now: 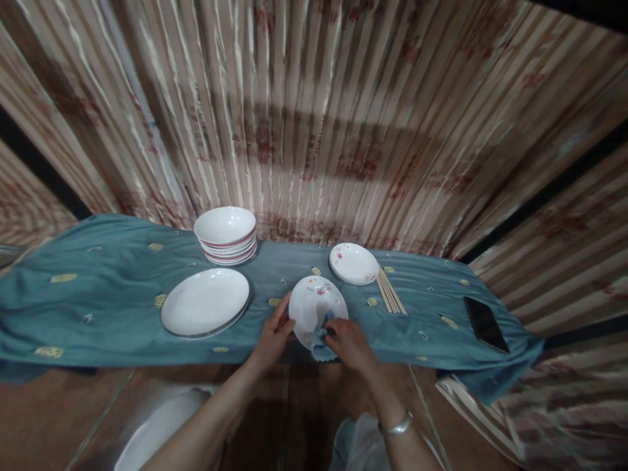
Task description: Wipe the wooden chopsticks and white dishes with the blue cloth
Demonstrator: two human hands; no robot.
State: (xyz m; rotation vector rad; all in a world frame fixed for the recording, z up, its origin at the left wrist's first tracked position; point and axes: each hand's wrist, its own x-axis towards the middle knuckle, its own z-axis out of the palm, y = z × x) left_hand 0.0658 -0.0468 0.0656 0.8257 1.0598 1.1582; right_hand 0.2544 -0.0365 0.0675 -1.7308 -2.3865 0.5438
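Note:
A small white plate (307,304) with a flower print is tilted up at the front of the table. Its left rim is gripped by my left hand (275,332), thumb on the face and fingers behind. My right hand (350,343) presses a blue-grey cloth (321,340) against the plate's lower right face. Behind and to the right lies a short stack of similar flowered plates (354,263). Large white oval plates (206,301) lie stacked to the left of my left hand.
A stack of white bowls (226,229) with red rims stands at the back left. Several wooden chopsticks (390,291) lie right of the small plates. A black phone (485,324) rests near the right end of the blue tablecloth (118,281). A pleated curtain (314,118) hangs behind.

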